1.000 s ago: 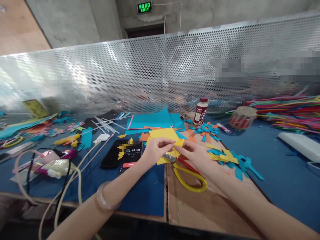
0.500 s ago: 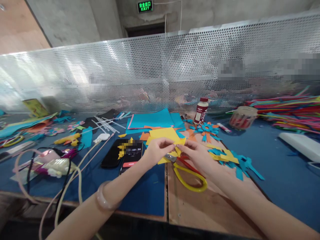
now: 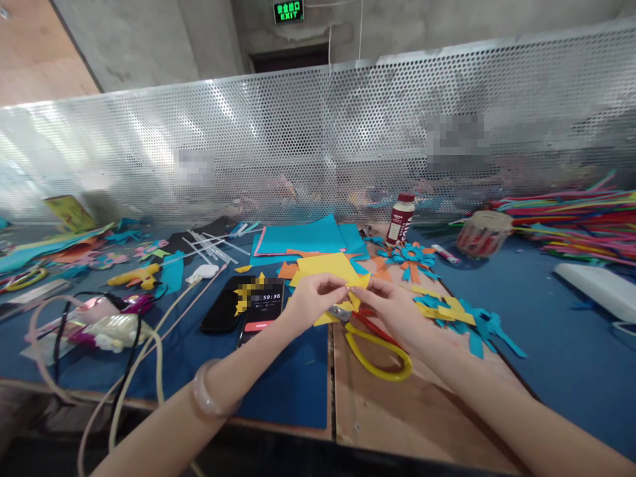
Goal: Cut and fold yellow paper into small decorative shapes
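Observation:
Both of my hands pinch one small yellow paper piece just above the table. My left hand grips its left end with thumb and fingers closed. My right hand holds the right end, fingers curled. Below them lie scissors with yellow handles and a red pivot, on the wooden board. A larger yellow sheet rests flat behind my hands. More yellow scraps lie under my left hand.
A phone showing a timer lies left of my hands. Blue and orange paper flowers, a bottle, a tape tub and coloured sticks sit to the right. A glue gun, cables and a perforated metal screen border the left and back.
My hands have shifted slightly, lifting the yellow piece's right end a little. The phone timer has advanced by a second. Nothing else moved.

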A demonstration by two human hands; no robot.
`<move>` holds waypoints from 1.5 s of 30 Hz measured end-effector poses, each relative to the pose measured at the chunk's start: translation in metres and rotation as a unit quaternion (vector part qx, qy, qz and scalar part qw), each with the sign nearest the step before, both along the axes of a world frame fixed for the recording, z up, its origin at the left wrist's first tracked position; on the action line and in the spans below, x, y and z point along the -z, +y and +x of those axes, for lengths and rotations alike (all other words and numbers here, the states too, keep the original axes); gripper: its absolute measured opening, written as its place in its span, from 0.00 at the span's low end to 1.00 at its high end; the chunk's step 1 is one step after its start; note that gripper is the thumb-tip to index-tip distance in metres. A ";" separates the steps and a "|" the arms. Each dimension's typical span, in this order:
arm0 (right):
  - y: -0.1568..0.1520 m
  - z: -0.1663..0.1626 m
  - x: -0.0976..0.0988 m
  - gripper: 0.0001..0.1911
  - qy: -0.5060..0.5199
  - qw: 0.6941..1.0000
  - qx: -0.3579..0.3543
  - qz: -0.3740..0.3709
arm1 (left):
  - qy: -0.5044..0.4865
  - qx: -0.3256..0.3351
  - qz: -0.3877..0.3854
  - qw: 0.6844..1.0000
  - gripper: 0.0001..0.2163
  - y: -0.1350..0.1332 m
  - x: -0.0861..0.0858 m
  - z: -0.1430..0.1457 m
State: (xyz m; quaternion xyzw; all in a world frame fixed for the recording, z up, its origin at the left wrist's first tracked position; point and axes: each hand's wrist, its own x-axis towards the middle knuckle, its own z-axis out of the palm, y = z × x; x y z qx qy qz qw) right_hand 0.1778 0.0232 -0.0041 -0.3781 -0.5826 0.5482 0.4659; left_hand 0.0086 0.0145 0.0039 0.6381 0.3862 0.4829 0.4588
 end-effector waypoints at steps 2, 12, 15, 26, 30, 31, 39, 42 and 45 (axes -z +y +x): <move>0.000 0.000 0.000 0.16 -0.006 1.000 0.004 0.001 | 0.001 0.001 -0.001 1.000 0.08 0.000 -0.001 0.000; -0.003 0.000 -0.004 0.18 -0.086 0.996 0.004 0.023 | 0.015 -0.034 -0.004 0.999 0.07 -0.001 -0.004 0.001; -0.004 0.000 -0.007 0.18 -0.125 0.991 -0.015 0.042 | 0.013 -0.036 0.002 0.999 0.07 0.000 -0.002 0.000; 0.001 0.002 -0.002 0.14 -0.136 0.990 -0.035 0.021 | 0.020 -0.082 -0.011 0.996 0.07 0.003 -0.001 -0.002; 0.001 0.001 0.003 0.12 -0.113 0.993 -0.037 0.013 | 0.005 -0.094 -0.026 0.995 0.08 0.005 -0.003 -0.003; 0.002 0.000 0.004 0.12 -0.103 0.994 -0.044 0.001 | -0.002 -0.099 -0.028 0.995 0.08 0.006 -0.003 -0.004; 0.002 -0.001 0.006 0.16 -0.077 0.996 -0.047 -0.009 | -0.040 -0.137 -0.018 0.990 0.09 0.013 -0.006 -0.011; 0.002 0.000 0.003 0.19 -0.064 0.998 -0.009 0.028 | -0.002 -0.105 -0.003 0.994 0.09 0.008 -0.004 -0.007; 0.000 -0.001 0.003 0.19 -0.065 0.997 0.007 0.036 | 0.033 -0.070 0.025 0.997 0.07 0.001 -0.003 -0.002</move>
